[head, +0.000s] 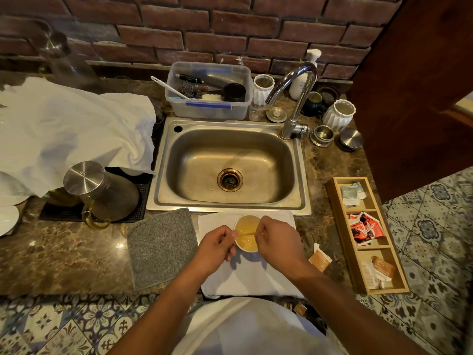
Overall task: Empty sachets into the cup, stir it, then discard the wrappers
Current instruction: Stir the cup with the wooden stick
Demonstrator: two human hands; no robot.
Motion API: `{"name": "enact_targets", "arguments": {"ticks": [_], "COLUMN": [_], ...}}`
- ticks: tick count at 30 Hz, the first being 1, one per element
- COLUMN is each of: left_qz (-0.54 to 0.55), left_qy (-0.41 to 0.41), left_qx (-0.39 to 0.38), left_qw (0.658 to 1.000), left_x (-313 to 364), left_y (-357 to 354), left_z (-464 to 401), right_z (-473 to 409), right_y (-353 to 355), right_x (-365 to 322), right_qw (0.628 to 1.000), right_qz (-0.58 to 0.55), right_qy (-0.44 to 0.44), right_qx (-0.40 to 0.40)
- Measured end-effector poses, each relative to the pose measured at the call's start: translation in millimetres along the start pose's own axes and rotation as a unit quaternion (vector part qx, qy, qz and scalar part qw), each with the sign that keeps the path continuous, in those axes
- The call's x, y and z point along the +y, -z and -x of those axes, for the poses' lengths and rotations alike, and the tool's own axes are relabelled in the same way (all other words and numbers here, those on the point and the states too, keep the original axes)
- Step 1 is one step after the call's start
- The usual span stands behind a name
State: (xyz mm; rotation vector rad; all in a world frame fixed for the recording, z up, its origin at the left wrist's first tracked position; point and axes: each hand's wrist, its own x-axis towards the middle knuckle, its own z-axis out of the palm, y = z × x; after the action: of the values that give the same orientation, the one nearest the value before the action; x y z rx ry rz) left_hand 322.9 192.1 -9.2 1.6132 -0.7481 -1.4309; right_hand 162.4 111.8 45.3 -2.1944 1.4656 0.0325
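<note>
A small white cup (246, 248) holding pale yellow liquid stands on a white cloth (256, 278) at the counter's front edge, just below the sink. A thin sachet stick (245, 234) stretches level across the cup's mouth. My left hand (217, 245) pinches its left end and my right hand (277, 242) pinches its right end. An opened orange-and-white sachet (319, 260) lies on the counter to the right of the cloth.
A wooden box (335, 198) with three compartments of sachets sits at the right. The steel sink (163, 175) and tap (297, 98) lie behind the cup. A grey mat (163, 248), a steel-lidded jug (102, 190) and white cloths (71, 129) are on the left.
</note>
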Motion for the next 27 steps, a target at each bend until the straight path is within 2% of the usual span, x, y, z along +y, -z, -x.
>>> {"name": "enact_targets", "arguments": {"ticks": [7,12,15,17,20,24,27], "left_qz": [0.009,-0.002,-0.007,-0.008,-0.016,-0.024,-0.039], "left_qy": [0.005,0.003,0.007,0.014,0.018,0.017,0.018], "left_qx": [-0.001,0.001,0.001,0.0,0.002,0.006,0.009], "left_qw": [1.0,1.0,1.0,1.0,1.0,1.0,0.999], "left_x": [-0.4,-0.1,-1.6,-1.5,2.3,5.3,3.9], "left_y": [0.4,-0.1,0.3,0.1,-1.0,-2.1,-1.7], "left_z": [-0.3,-0.2,-1.8,-2.4,-0.7,2.7,3.0], "right_z": [10.3,24.7,32.1,35.1,36.3,34.2,34.7], "right_y": [6.9,12.8,11.5,7.7,0.5,-3.7,-0.5], "right_x": [23.2,53.2,67.4,75.7,83.9,85.4,85.3], "right_qw": [0.977,0.923,0.89,0.883,0.91,0.941,0.951], "right_qz": [-0.197,-0.369,-0.431,-0.438,-0.385,-0.322,-0.286], "right_qy": [-0.055,-0.092,-0.138,-0.158,-0.146,-0.101,-0.056], "right_qx": [0.054,0.064,0.055,0.058,0.036,-0.019,-0.101]}}
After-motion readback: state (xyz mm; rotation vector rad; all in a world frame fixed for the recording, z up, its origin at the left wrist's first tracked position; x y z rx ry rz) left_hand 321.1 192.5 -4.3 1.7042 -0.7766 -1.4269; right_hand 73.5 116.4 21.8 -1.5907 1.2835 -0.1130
